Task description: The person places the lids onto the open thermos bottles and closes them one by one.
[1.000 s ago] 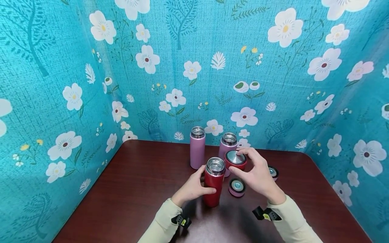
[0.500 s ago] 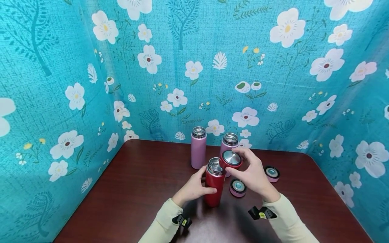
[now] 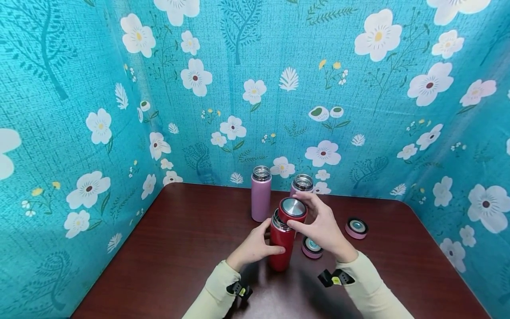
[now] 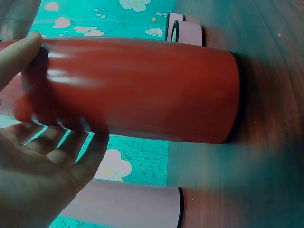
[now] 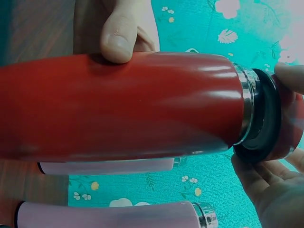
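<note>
A red thermos bottle (image 3: pixel 282 250) stands on the table, its steel neck showing at the top. My left hand (image 3: pixel 252 249) grips its body, thumb on the near side and fingers round the far side, as the left wrist view also shows. My right hand (image 3: pixel 320 226) pinches a red lid (image 3: pixel 292 210) with a steel top between thumb and fingers. The lid sits tilted over the bottle's mouth, offset to the right. In the right wrist view the lid's black inner rim (image 5: pixel 266 118) is right at the steel neck (image 5: pixel 248 102), with a gap along one side.
Two lidless pink bottles stand behind, one pink bottle (image 3: pixel 260 199) to the left and another pink bottle (image 3: pixel 302 182) partly hidden by my right hand. Two pink lids lie upturned at the right, a near pink lid (image 3: pixel 312 252) and a farther pink lid (image 3: pixel 356 232).
My right hand has brought the red lid leftward from beside the bottle to over its mouth. My left hand keeps its grip on the red thermos bottle, which stays in place.
</note>
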A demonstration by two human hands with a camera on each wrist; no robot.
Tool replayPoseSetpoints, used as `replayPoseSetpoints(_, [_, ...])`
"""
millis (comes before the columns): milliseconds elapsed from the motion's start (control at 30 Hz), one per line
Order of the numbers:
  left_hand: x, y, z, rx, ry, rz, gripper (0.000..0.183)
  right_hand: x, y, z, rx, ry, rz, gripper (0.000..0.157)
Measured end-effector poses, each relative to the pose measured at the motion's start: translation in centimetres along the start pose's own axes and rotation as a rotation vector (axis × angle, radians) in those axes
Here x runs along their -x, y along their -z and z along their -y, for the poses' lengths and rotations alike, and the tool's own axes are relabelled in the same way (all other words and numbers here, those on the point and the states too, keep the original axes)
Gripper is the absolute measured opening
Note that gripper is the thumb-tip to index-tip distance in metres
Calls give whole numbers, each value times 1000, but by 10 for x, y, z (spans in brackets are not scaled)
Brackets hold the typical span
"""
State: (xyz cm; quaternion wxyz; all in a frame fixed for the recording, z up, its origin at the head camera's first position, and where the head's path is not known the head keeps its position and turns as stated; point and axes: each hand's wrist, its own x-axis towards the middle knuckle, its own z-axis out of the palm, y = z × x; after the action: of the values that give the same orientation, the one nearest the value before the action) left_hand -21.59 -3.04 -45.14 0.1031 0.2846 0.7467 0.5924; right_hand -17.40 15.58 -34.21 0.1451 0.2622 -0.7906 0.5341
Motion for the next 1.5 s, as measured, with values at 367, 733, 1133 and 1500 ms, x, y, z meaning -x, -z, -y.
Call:
replayPoseSetpoints(367, [4, 3, -9, 5, 3, 15, 58, -6, -3, -3, -33, 7, 53, 61])
replayPoseSetpoints(733, [1, 5, 6, 10, 36, 23, 60, -8, -1, -7, -51, -3, 87, 62])
replayPoseSetpoints(1133, [6, 8, -10, 26, 38, 43, 56, -4, -6, -10, -42, 37, 116, 60])
replayPoseSetpoints(1500, [2, 6, 7, -15, 48, 17, 55, -3, 2, -35, -201, -82, 236, 65])
